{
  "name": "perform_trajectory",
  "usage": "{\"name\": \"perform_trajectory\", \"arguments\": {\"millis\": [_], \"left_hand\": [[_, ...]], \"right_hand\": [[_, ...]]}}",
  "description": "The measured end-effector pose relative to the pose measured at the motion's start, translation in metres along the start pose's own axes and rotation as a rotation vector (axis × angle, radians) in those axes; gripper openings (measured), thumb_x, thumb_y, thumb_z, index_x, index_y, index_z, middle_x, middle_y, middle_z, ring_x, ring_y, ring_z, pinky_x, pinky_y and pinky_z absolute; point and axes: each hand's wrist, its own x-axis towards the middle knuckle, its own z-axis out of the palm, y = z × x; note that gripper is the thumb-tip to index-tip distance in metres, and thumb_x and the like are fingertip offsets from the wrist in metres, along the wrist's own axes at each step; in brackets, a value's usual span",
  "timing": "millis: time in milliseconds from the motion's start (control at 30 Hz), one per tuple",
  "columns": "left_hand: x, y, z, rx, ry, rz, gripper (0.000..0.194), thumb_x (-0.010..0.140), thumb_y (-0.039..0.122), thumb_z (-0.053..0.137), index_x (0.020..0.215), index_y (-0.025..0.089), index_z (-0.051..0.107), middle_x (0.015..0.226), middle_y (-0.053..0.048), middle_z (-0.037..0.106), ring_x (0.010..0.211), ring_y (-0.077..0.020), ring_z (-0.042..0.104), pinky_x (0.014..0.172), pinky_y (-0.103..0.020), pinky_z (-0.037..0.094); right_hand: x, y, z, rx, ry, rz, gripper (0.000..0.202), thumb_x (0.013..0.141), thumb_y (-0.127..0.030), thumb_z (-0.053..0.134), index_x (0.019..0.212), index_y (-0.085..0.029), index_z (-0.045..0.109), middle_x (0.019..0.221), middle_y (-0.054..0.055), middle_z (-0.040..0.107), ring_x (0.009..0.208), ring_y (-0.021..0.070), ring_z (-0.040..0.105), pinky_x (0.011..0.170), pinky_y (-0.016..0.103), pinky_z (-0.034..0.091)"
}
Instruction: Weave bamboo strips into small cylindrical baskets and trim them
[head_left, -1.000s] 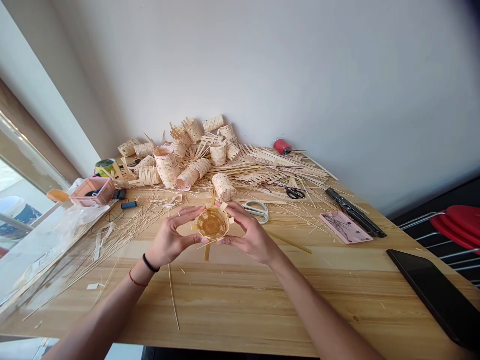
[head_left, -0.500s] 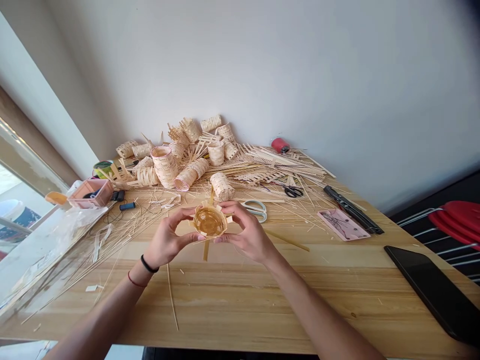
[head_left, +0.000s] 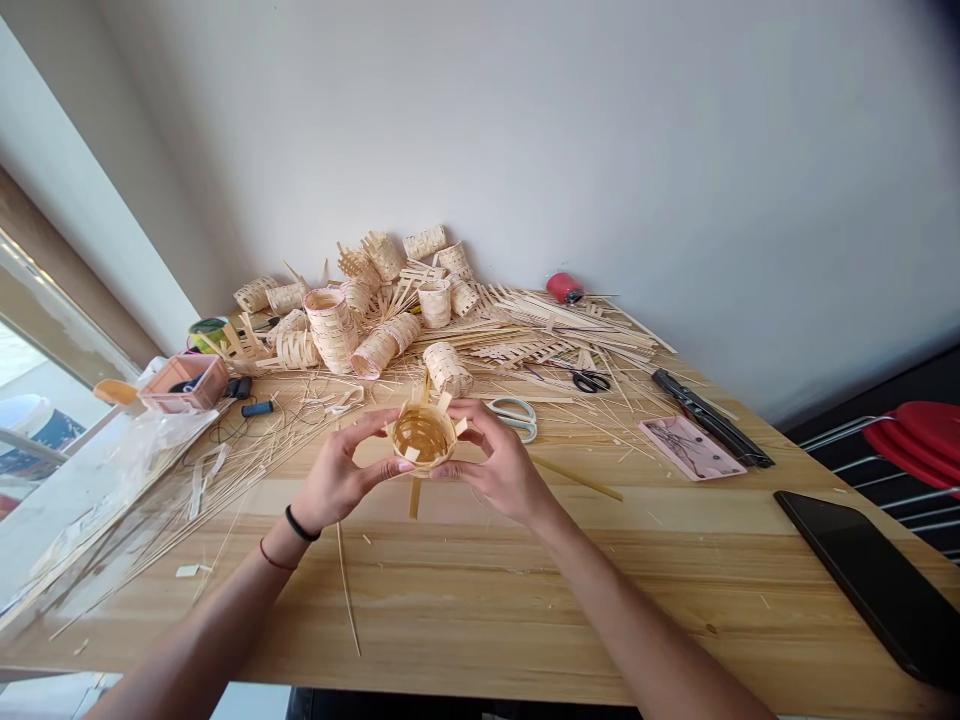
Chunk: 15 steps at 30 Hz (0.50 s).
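Between both hands I hold a small round woven basket [head_left: 424, 435], its open top facing me. Short strip ends stick out around its rim. My left hand [head_left: 346, 472] grips the left side, thumb at the near rim and fingers behind. My right hand [head_left: 491, 458] grips the right side the same way. A flat yellowish strip [head_left: 414, 498] lies on the table below the basket, partly hidden by it. Behind my right hand are light-handled scissors [head_left: 517, 415]. Just beyond the basket lies a finished-looking woven cylinder [head_left: 448, 368] on its side.
Several woven cylinders [head_left: 330, 325] and loose strips [head_left: 555, 330] are heaped against the wall. Black scissors [head_left: 591, 381], a red thread spool [head_left: 564, 288], a pink card [head_left: 691, 447] and a black phone [head_left: 862, 580] lie to the right. At left stands a pink box [head_left: 184, 382].
The basket has tilted and turned slightly in my hands, so its rim strips show at different places. Both hands keep their hold. The whole view has shifted a little.
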Motion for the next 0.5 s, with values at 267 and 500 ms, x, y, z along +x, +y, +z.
{"name": "perform_trajectory", "arguments": {"millis": [267, 500], "left_hand": [[-0.005, -0.008, 0.001, -0.173, -0.134, -0.02, 0.082, 0.093, 0.075, 0.067, 0.163, 0.035, 0.051, 0.171, -0.013, 0.051, 0.155, -0.0414, 0.05, 0.118, -0.059, 0.052], [-0.004, -0.002, 0.012, -0.203, -0.167, -0.089, 0.104, 0.08, 0.058, 0.092, 0.167, 0.036, 0.042, 0.17, -0.016, 0.051, 0.152, -0.041, 0.053, 0.114, -0.055, 0.058]], "right_hand": [[0.002, 0.0, 0.004, 0.143, -0.035, 0.131, 0.068, 0.077, -0.058, 0.095, 0.129, -0.027, 0.065, 0.133, 0.01, 0.074, 0.126, 0.0297, 0.072, 0.109, 0.047, 0.061], [0.001, 0.002, 0.008, 0.197, -0.056, 0.175, 0.068, 0.078, -0.057, 0.094, 0.13, -0.027, 0.062, 0.132, 0.012, 0.076, 0.125, 0.0306, 0.074, 0.111, 0.051, 0.061]]}}
